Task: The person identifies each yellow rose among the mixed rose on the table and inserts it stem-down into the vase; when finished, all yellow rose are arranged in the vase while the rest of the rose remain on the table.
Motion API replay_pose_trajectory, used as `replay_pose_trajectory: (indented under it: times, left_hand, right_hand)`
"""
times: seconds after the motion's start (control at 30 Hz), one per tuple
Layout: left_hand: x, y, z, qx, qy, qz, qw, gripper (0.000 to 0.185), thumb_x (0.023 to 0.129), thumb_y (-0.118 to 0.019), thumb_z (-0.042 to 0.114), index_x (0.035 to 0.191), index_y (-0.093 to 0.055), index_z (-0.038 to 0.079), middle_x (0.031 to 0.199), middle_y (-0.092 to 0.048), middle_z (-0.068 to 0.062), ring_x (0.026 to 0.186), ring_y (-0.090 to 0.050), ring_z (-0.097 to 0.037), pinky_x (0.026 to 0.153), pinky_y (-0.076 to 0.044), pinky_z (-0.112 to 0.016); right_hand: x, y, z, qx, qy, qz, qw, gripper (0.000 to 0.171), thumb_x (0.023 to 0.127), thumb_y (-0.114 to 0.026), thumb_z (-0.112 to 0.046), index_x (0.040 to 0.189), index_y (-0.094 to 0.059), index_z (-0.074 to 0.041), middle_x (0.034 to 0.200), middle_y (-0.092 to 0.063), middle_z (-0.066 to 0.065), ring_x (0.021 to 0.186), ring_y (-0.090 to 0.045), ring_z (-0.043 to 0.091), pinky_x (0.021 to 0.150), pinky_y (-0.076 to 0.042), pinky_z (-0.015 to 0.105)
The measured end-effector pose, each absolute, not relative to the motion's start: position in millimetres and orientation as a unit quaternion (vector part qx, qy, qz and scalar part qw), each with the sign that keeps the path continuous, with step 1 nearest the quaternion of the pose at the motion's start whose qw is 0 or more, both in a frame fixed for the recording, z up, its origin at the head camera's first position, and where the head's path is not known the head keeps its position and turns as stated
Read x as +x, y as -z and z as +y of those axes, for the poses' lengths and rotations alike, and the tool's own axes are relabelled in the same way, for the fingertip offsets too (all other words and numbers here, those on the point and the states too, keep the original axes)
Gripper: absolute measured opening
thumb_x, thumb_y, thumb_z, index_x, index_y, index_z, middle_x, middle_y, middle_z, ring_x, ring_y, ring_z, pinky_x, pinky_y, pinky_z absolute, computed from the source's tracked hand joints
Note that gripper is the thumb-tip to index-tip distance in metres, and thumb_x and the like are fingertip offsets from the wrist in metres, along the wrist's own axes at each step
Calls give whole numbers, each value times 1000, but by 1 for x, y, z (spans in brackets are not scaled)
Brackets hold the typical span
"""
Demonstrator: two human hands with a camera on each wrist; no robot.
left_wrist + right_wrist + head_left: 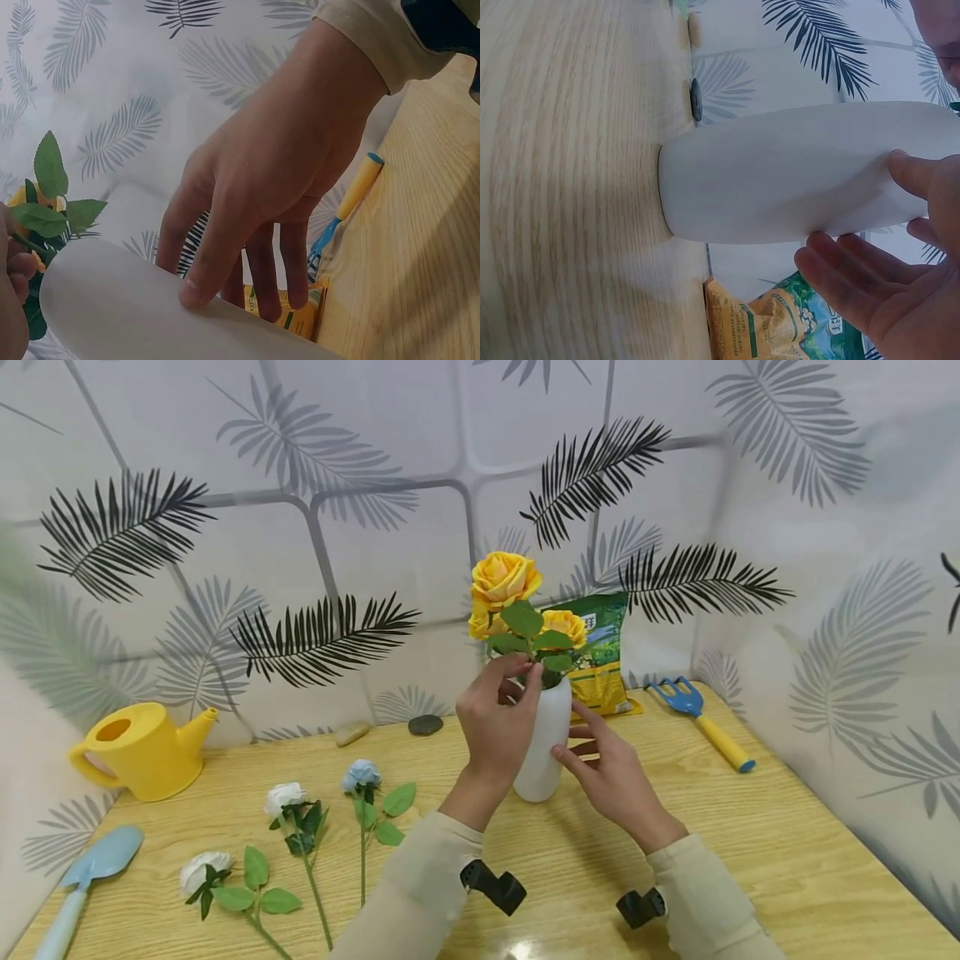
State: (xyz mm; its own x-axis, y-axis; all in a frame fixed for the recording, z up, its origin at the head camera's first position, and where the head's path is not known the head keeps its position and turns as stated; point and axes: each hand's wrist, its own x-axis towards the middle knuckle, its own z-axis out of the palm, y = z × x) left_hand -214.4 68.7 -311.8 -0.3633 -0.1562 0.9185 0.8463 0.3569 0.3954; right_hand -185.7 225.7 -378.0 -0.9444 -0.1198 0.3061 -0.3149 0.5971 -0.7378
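So: your left hand (498,727) pinches yellow roses (504,578) stem at white vase (546,743) mouth; your right hand (611,772) spread, fingers steadying vase. Yellow roses in. Three flowers (300,827) left on bench (750,827).

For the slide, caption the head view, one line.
Left hand pinches yellow rose stems at the white vase mouth; right hand steadies the vase on the wooden table.

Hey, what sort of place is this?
Probably a staged flower-arranging corner: a pale wooden table against palm-leaf wallpaper, with a yellow plastic watering can, a blue garden fork and a white vase of yellow roses.
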Motion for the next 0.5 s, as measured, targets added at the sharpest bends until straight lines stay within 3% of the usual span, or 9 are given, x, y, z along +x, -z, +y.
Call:
replay_pose_trajectory:
  times: [0.17, 0.5]
  left_hand:
    - [-215, 315, 68, -239, 490, -669, 505, 5, 86, -76, 1, 87, -72, -1, 78, -75, -12, 44, -56, -17, 46, -50, -24]
    - [-213, 327, 64, -215, 454, -717, 484, 7, 84, -80, 6, 83, -75, 0, 74, -73, -10, 42, -53, -15, 43, -44, -20]
  right_hand:
    - [-186, 377, 225, 128, -434, -884, 116, 67, 101, -63, -24, 158, -30, -11, 132, -62, 23, 107, -70, 37, 87, -61, 48]
    - [-186, 378, 226, 129, -432, -885, 119, 68, 101, -64, -25, 158, -31, -9, 132, -62, 24, 106, -70, 37, 86, -61, 47]
